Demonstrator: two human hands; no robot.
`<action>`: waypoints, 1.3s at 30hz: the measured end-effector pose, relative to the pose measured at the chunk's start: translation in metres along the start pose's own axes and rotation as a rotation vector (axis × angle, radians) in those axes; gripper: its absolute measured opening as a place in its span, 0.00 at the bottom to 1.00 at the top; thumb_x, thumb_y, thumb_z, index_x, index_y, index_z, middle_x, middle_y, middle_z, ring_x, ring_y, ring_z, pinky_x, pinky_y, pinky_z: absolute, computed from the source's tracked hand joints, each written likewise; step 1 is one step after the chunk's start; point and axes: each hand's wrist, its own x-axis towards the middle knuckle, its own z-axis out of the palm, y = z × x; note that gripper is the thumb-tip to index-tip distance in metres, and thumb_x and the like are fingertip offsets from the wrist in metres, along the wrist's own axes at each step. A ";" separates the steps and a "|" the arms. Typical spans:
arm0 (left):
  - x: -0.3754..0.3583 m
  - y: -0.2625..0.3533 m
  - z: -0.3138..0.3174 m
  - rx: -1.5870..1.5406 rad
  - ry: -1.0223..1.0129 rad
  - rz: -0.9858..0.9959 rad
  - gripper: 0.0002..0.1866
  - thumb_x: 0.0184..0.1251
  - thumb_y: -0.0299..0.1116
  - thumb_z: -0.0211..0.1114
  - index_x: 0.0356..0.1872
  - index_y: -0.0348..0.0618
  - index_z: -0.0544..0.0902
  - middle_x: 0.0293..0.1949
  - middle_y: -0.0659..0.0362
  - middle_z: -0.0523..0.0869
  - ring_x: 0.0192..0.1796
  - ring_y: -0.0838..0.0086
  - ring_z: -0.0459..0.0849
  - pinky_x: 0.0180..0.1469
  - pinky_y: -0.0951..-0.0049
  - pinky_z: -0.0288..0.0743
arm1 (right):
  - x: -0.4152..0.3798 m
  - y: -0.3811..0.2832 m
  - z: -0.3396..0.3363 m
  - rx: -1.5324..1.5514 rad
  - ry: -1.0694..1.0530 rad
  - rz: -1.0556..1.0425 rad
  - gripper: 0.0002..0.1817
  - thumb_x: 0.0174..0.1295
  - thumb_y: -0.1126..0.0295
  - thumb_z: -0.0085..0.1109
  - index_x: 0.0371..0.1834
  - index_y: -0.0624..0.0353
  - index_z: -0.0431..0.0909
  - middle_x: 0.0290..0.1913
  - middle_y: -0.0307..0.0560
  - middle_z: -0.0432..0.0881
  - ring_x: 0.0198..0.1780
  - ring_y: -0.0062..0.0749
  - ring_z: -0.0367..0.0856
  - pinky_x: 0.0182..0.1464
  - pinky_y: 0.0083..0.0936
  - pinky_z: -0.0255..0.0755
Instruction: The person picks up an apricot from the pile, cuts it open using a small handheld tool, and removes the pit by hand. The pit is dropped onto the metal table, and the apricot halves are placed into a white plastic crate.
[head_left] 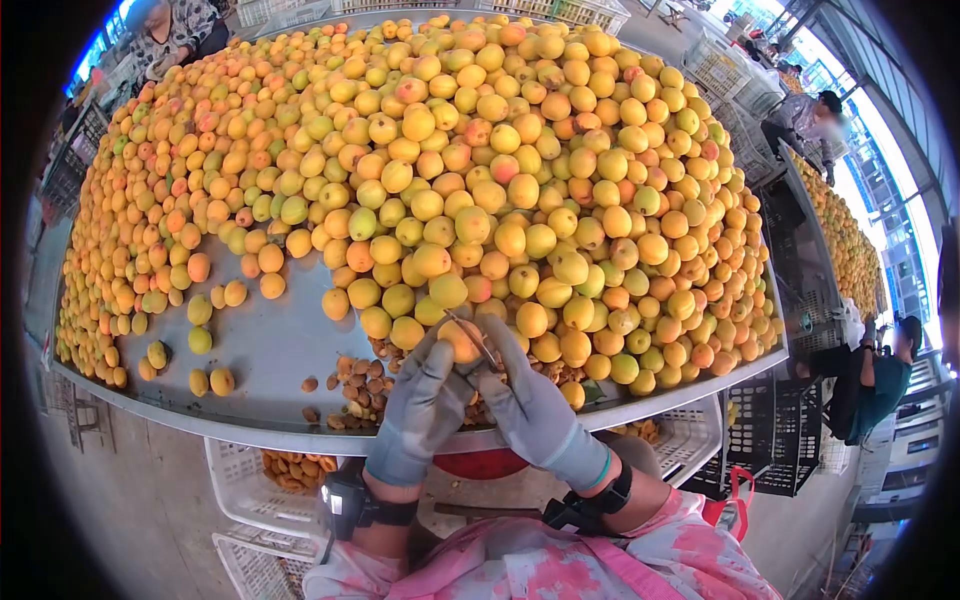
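Note:
My left hand (425, 400), in a grey glove, is closed around an orange-yellow apricot (460, 342) just above the near edge of the metal table. My right hand (535, 405), also gloved, grips a thin knife-like tool (486, 346) that lies against the fruit's right side. Its exact shape is partly hidden by the fingers. Below and left of the hands, brown apricot pits (362, 388) lie in a small heap. A large pile of whole apricots (480, 190) rises right behind both hands.
The metal table (265, 335) has a raised rim. White crates (262, 490) under its near edge hold orange apricot halves (293, 468). Black crates (775, 430) stand at right. One person (175, 35) sits far left; others (870, 375) are at right near another fruit-covered table (840, 230).

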 end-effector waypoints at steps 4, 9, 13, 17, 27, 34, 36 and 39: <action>-0.002 0.001 0.001 0.004 0.009 -0.001 0.26 0.72 0.37 0.62 0.68 0.40 0.69 0.62 0.59 0.77 0.62 0.69 0.75 0.68 0.63 0.68 | -0.001 0.007 0.005 -0.065 0.030 -0.052 0.37 0.75 0.59 0.45 0.77 0.68 0.41 0.65 0.70 0.69 0.64 0.57 0.74 0.62 0.37 0.69; -0.006 0.004 -0.002 0.071 -0.023 -0.002 0.26 0.72 0.36 0.62 0.67 0.38 0.69 0.59 0.58 0.79 0.59 0.71 0.77 0.64 0.66 0.72 | -0.002 -0.002 0.002 -0.054 -0.022 -0.027 0.37 0.74 0.59 0.45 0.77 0.66 0.41 0.60 0.71 0.74 0.56 0.61 0.79 0.55 0.41 0.73; -0.012 0.006 0.008 0.194 0.015 0.020 0.26 0.72 0.35 0.62 0.67 0.36 0.70 0.56 0.57 0.80 0.59 0.72 0.78 0.62 0.69 0.73 | -0.001 0.002 0.002 -0.109 -0.050 0.074 0.36 0.74 0.56 0.44 0.78 0.63 0.43 0.55 0.71 0.77 0.53 0.63 0.80 0.53 0.44 0.74; -0.010 0.004 0.004 0.377 0.059 0.069 0.27 0.71 0.33 0.64 0.67 0.34 0.70 0.57 0.55 0.79 0.59 0.71 0.77 0.63 0.71 0.72 | 0.000 -0.012 -0.005 -0.200 -0.056 0.090 0.36 0.73 0.59 0.46 0.78 0.61 0.44 0.48 0.72 0.78 0.48 0.63 0.81 0.51 0.43 0.74; -0.013 -0.005 0.018 0.309 0.077 0.154 0.28 0.70 0.38 0.66 0.66 0.37 0.71 0.58 0.56 0.79 0.57 0.69 0.80 0.61 0.68 0.76 | -0.002 -0.008 -0.005 -0.141 -0.033 0.076 0.36 0.73 0.59 0.47 0.78 0.59 0.44 0.39 0.68 0.82 0.40 0.60 0.83 0.45 0.41 0.75; -0.013 0.006 0.006 0.504 0.035 0.091 0.22 0.70 0.39 0.66 0.58 0.36 0.75 0.48 0.60 0.82 0.50 0.76 0.80 0.54 0.74 0.76 | -0.001 -0.006 -0.007 -0.183 -0.083 0.074 0.36 0.74 0.59 0.46 0.78 0.59 0.43 0.42 0.67 0.81 0.41 0.58 0.83 0.45 0.39 0.75; -0.012 0.013 0.009 0.656 0.004 0.123 0.22 0.70 0.39 0.66 0.57 0.35 0.76 0.47 0.61 0.82 0.49 0.78 0.80 0.53 0.76 0.75 | 0.001 -0.001 -0.010 -0.093 -0.183 0.080 0.36 0.74 0.59 0.45 0.78 0.59 0.43 0.43 0.65 0.82 0.40 0.55 0.84 0.45 0.38 0.75; -0.013 0.018 0.012 0.875 0.033 0.156 0.22 0.69 0.39 0.67 0.56 0.34 0.77 0.47 0.61 0.82 0.49 0.79 0.79 0.54 0.77 0.74 | 0.004 0.003 -0.010 -0.076 -0.220 0.090 0.35 0.75 0.59 0.44 0.78 0.60 0.43 0.44 0.63 0.82 0.40 0.52 0.85 0.46 0.37 0.75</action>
